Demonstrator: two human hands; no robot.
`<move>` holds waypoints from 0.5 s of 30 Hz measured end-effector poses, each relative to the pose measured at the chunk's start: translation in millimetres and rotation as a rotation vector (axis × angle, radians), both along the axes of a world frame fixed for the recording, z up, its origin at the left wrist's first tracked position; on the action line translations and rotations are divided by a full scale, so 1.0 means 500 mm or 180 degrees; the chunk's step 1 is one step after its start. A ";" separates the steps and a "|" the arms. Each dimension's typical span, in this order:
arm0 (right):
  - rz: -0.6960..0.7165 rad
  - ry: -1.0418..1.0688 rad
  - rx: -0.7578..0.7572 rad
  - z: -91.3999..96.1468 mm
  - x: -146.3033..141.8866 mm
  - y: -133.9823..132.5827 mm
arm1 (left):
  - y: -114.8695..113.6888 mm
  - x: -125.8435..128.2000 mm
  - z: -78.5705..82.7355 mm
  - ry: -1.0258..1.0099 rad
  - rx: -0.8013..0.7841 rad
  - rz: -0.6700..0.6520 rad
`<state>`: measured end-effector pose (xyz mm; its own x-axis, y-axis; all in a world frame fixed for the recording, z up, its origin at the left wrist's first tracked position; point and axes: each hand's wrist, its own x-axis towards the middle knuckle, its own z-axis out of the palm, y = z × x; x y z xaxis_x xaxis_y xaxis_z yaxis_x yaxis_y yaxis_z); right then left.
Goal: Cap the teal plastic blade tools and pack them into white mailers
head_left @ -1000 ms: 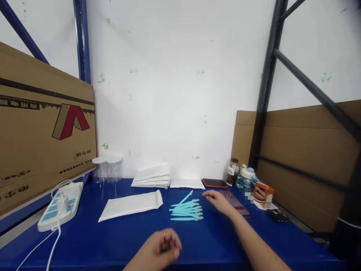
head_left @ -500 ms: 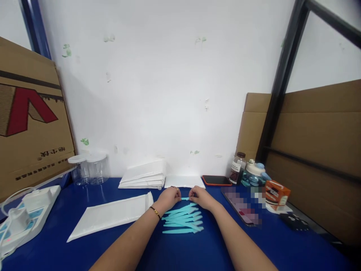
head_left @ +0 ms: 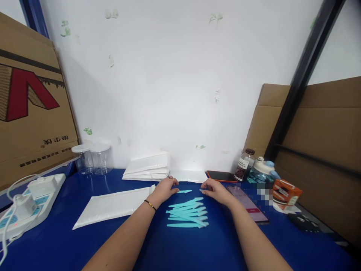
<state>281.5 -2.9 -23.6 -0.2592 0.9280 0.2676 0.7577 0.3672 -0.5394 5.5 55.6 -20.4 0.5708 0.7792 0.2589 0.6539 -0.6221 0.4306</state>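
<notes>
My left hand (head_left: 164,189), with a dark beaded bracelet at the wrist, pinches a turquoise eyebrow razor (head_left: 185,191) that points right. Across a short gap, my right hand (head_left: 216,190) is closed in a pinch on a small clear razor cap (head_left: 202,191), partly hidden by the fingers. Nearer to me several turquoise eyebrow razors (head_left: 184,215) lie in a loose, overlapping row, their pale capped ends towards the right.
A white padded mailer (head_left: 113,207) lies left of my left forearm. Behind the hands are a stack of white mailers (head_left: 146,168) and an orange-edged phone (head_left: 222,176). Another phone (head_left: 248,205), bottles (head_left: 262,171) and an orange box (head_left: 286,194) stand right; a power strip (head_left: 42,203) lies left.
My hands have moved apart. The razor between them now stays in my left hand, while the clear cap has come off with my right. The camera view has shifted slightly.
</notes>
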 end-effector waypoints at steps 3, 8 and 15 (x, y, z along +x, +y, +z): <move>0.0362 -0.0053 -0.0191 0.008 -0.020 -0.013 | -0.019 0.011 0.004 -0.0108 -0.0160 -0.0155; 0.0295 -0.0156 -0.0275 -0.005 -0.061 -0.014 | -0.040 0.040 -0.005 0.0129 -0.0210 -0.0468; 0.0170 -0.0366 -0.0135 -0.016 -0.069 -0.009 | -0.045 0.053 -0.009 0.0233 -0.0024 -0.0406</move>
<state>247.0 -7.4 -31.9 -0.3353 0.9219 0.1942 0.7954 0.3875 -0.4661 31.8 33.2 -24.7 0.6825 0.7008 0.2075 0.5994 -0.6992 0.3897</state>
